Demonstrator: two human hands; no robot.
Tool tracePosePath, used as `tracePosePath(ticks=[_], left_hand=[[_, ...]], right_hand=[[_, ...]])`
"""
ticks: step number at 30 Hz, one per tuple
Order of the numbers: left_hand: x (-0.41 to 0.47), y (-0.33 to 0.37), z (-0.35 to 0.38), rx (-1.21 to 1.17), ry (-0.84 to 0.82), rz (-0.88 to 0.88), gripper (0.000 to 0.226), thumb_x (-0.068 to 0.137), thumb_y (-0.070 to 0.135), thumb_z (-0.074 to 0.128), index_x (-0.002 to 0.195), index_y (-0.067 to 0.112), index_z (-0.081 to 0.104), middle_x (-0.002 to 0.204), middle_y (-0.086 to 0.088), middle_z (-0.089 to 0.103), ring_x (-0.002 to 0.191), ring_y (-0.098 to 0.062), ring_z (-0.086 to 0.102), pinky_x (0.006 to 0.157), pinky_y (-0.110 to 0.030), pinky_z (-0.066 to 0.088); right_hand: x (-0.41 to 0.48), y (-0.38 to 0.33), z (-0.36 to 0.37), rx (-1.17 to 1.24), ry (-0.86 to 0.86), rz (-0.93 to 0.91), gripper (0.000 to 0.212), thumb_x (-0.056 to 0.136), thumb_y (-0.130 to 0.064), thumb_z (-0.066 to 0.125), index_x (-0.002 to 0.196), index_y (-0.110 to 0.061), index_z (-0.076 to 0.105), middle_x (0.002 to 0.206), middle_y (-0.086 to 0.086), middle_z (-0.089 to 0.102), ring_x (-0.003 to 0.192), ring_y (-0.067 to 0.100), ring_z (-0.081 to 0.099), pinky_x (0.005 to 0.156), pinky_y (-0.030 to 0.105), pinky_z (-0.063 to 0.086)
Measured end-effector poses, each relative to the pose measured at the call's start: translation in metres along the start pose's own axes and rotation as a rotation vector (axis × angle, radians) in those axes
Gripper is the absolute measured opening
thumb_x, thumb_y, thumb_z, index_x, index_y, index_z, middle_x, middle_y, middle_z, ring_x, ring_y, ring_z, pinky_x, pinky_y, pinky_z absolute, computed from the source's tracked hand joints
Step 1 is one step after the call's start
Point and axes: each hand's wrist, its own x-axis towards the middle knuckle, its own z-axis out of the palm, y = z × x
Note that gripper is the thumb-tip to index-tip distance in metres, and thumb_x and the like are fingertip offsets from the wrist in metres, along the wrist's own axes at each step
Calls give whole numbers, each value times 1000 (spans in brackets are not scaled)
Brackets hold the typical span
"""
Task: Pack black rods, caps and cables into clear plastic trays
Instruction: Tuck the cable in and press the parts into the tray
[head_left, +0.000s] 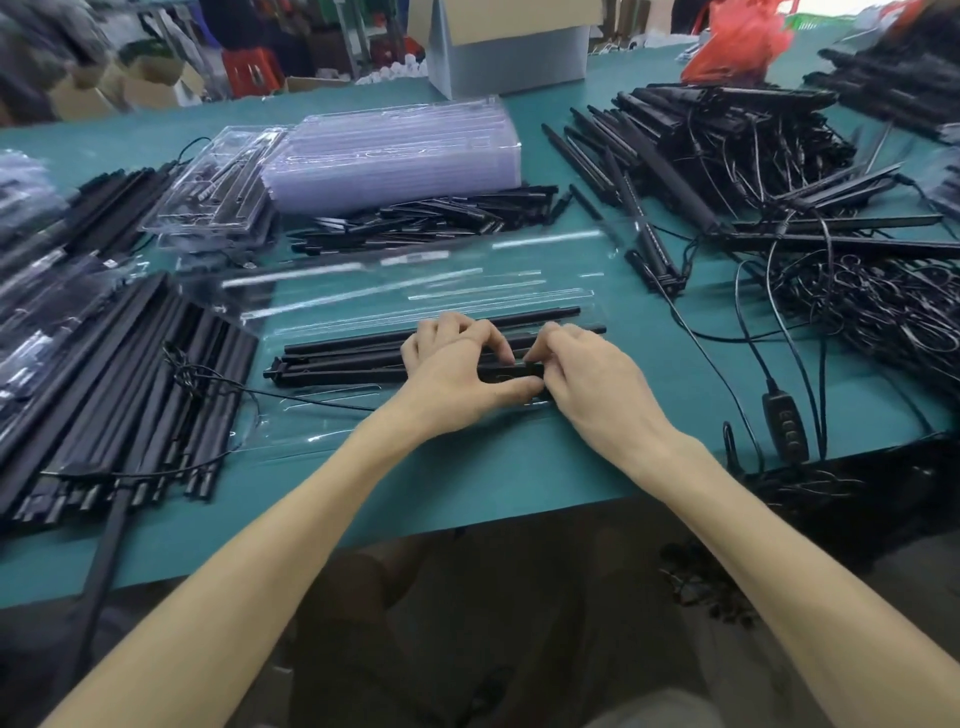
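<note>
An open clear plastic tray (332, 296) lies on the green table in front of me. Several black rods (343, 358) lie side by side in its near half. My left hand (457, 364) and my right hand (587, 369) meet over the rods' right part, fingers curled. Both pinch a flat black bar (511, 371) that sits among the rods. A thin black cable (311, 402) runs along the tray's near edge to the left.
A stack of clear trays (395, 156) stands behind, with small black caps (426, 218) heaped before it. Black rods (119, 395) lie piled at left, packed trays (208, 182) behind them. Tangled cables and rods (831, 270) fill the right. A cardboard box (509, 47) stands far back.
</note>
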Motion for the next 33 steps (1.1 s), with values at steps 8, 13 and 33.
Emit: tracePosePath(ticks=[8, 13, 33], left_hand=[[1, -2, 2, 23, 43, 33, 36, 71, 66, 75, 81, 39, 53, 117, 7, 45, 114, -11, 29, 95, -28, 14], [2, -2, 3, 39, 55, 47, 38, 69, 71, 74, 82, 41, 53, 115, 10, 44, 112, -9, 29, 94, -29, 15], [3, -7, 6, 70, 72, 69, 35, 77, 72, 65, 87, 39, 60, 116, 10, 46, 117, -14, 33, 100, -32, 20]], right_hand=[[-5, 6, -6, -19, 1, -97, 23, 100, -9, 49, 111, -9, 69, 108, 3, 52, 106, 22, 42, 94, 38, 43], [-11, 17, -19, -43, -69, -174, 32, 103, -19, 49, 129, -18, 67, 107, -3, 51, 99, 18, 39, 95, 36, 40], [8, 15, -30, 125, -186, 108, 14, 84, -38, 79, 91, -30, 70, 87, -4, 59, 81, 15, 55, 70, 32, 42]])
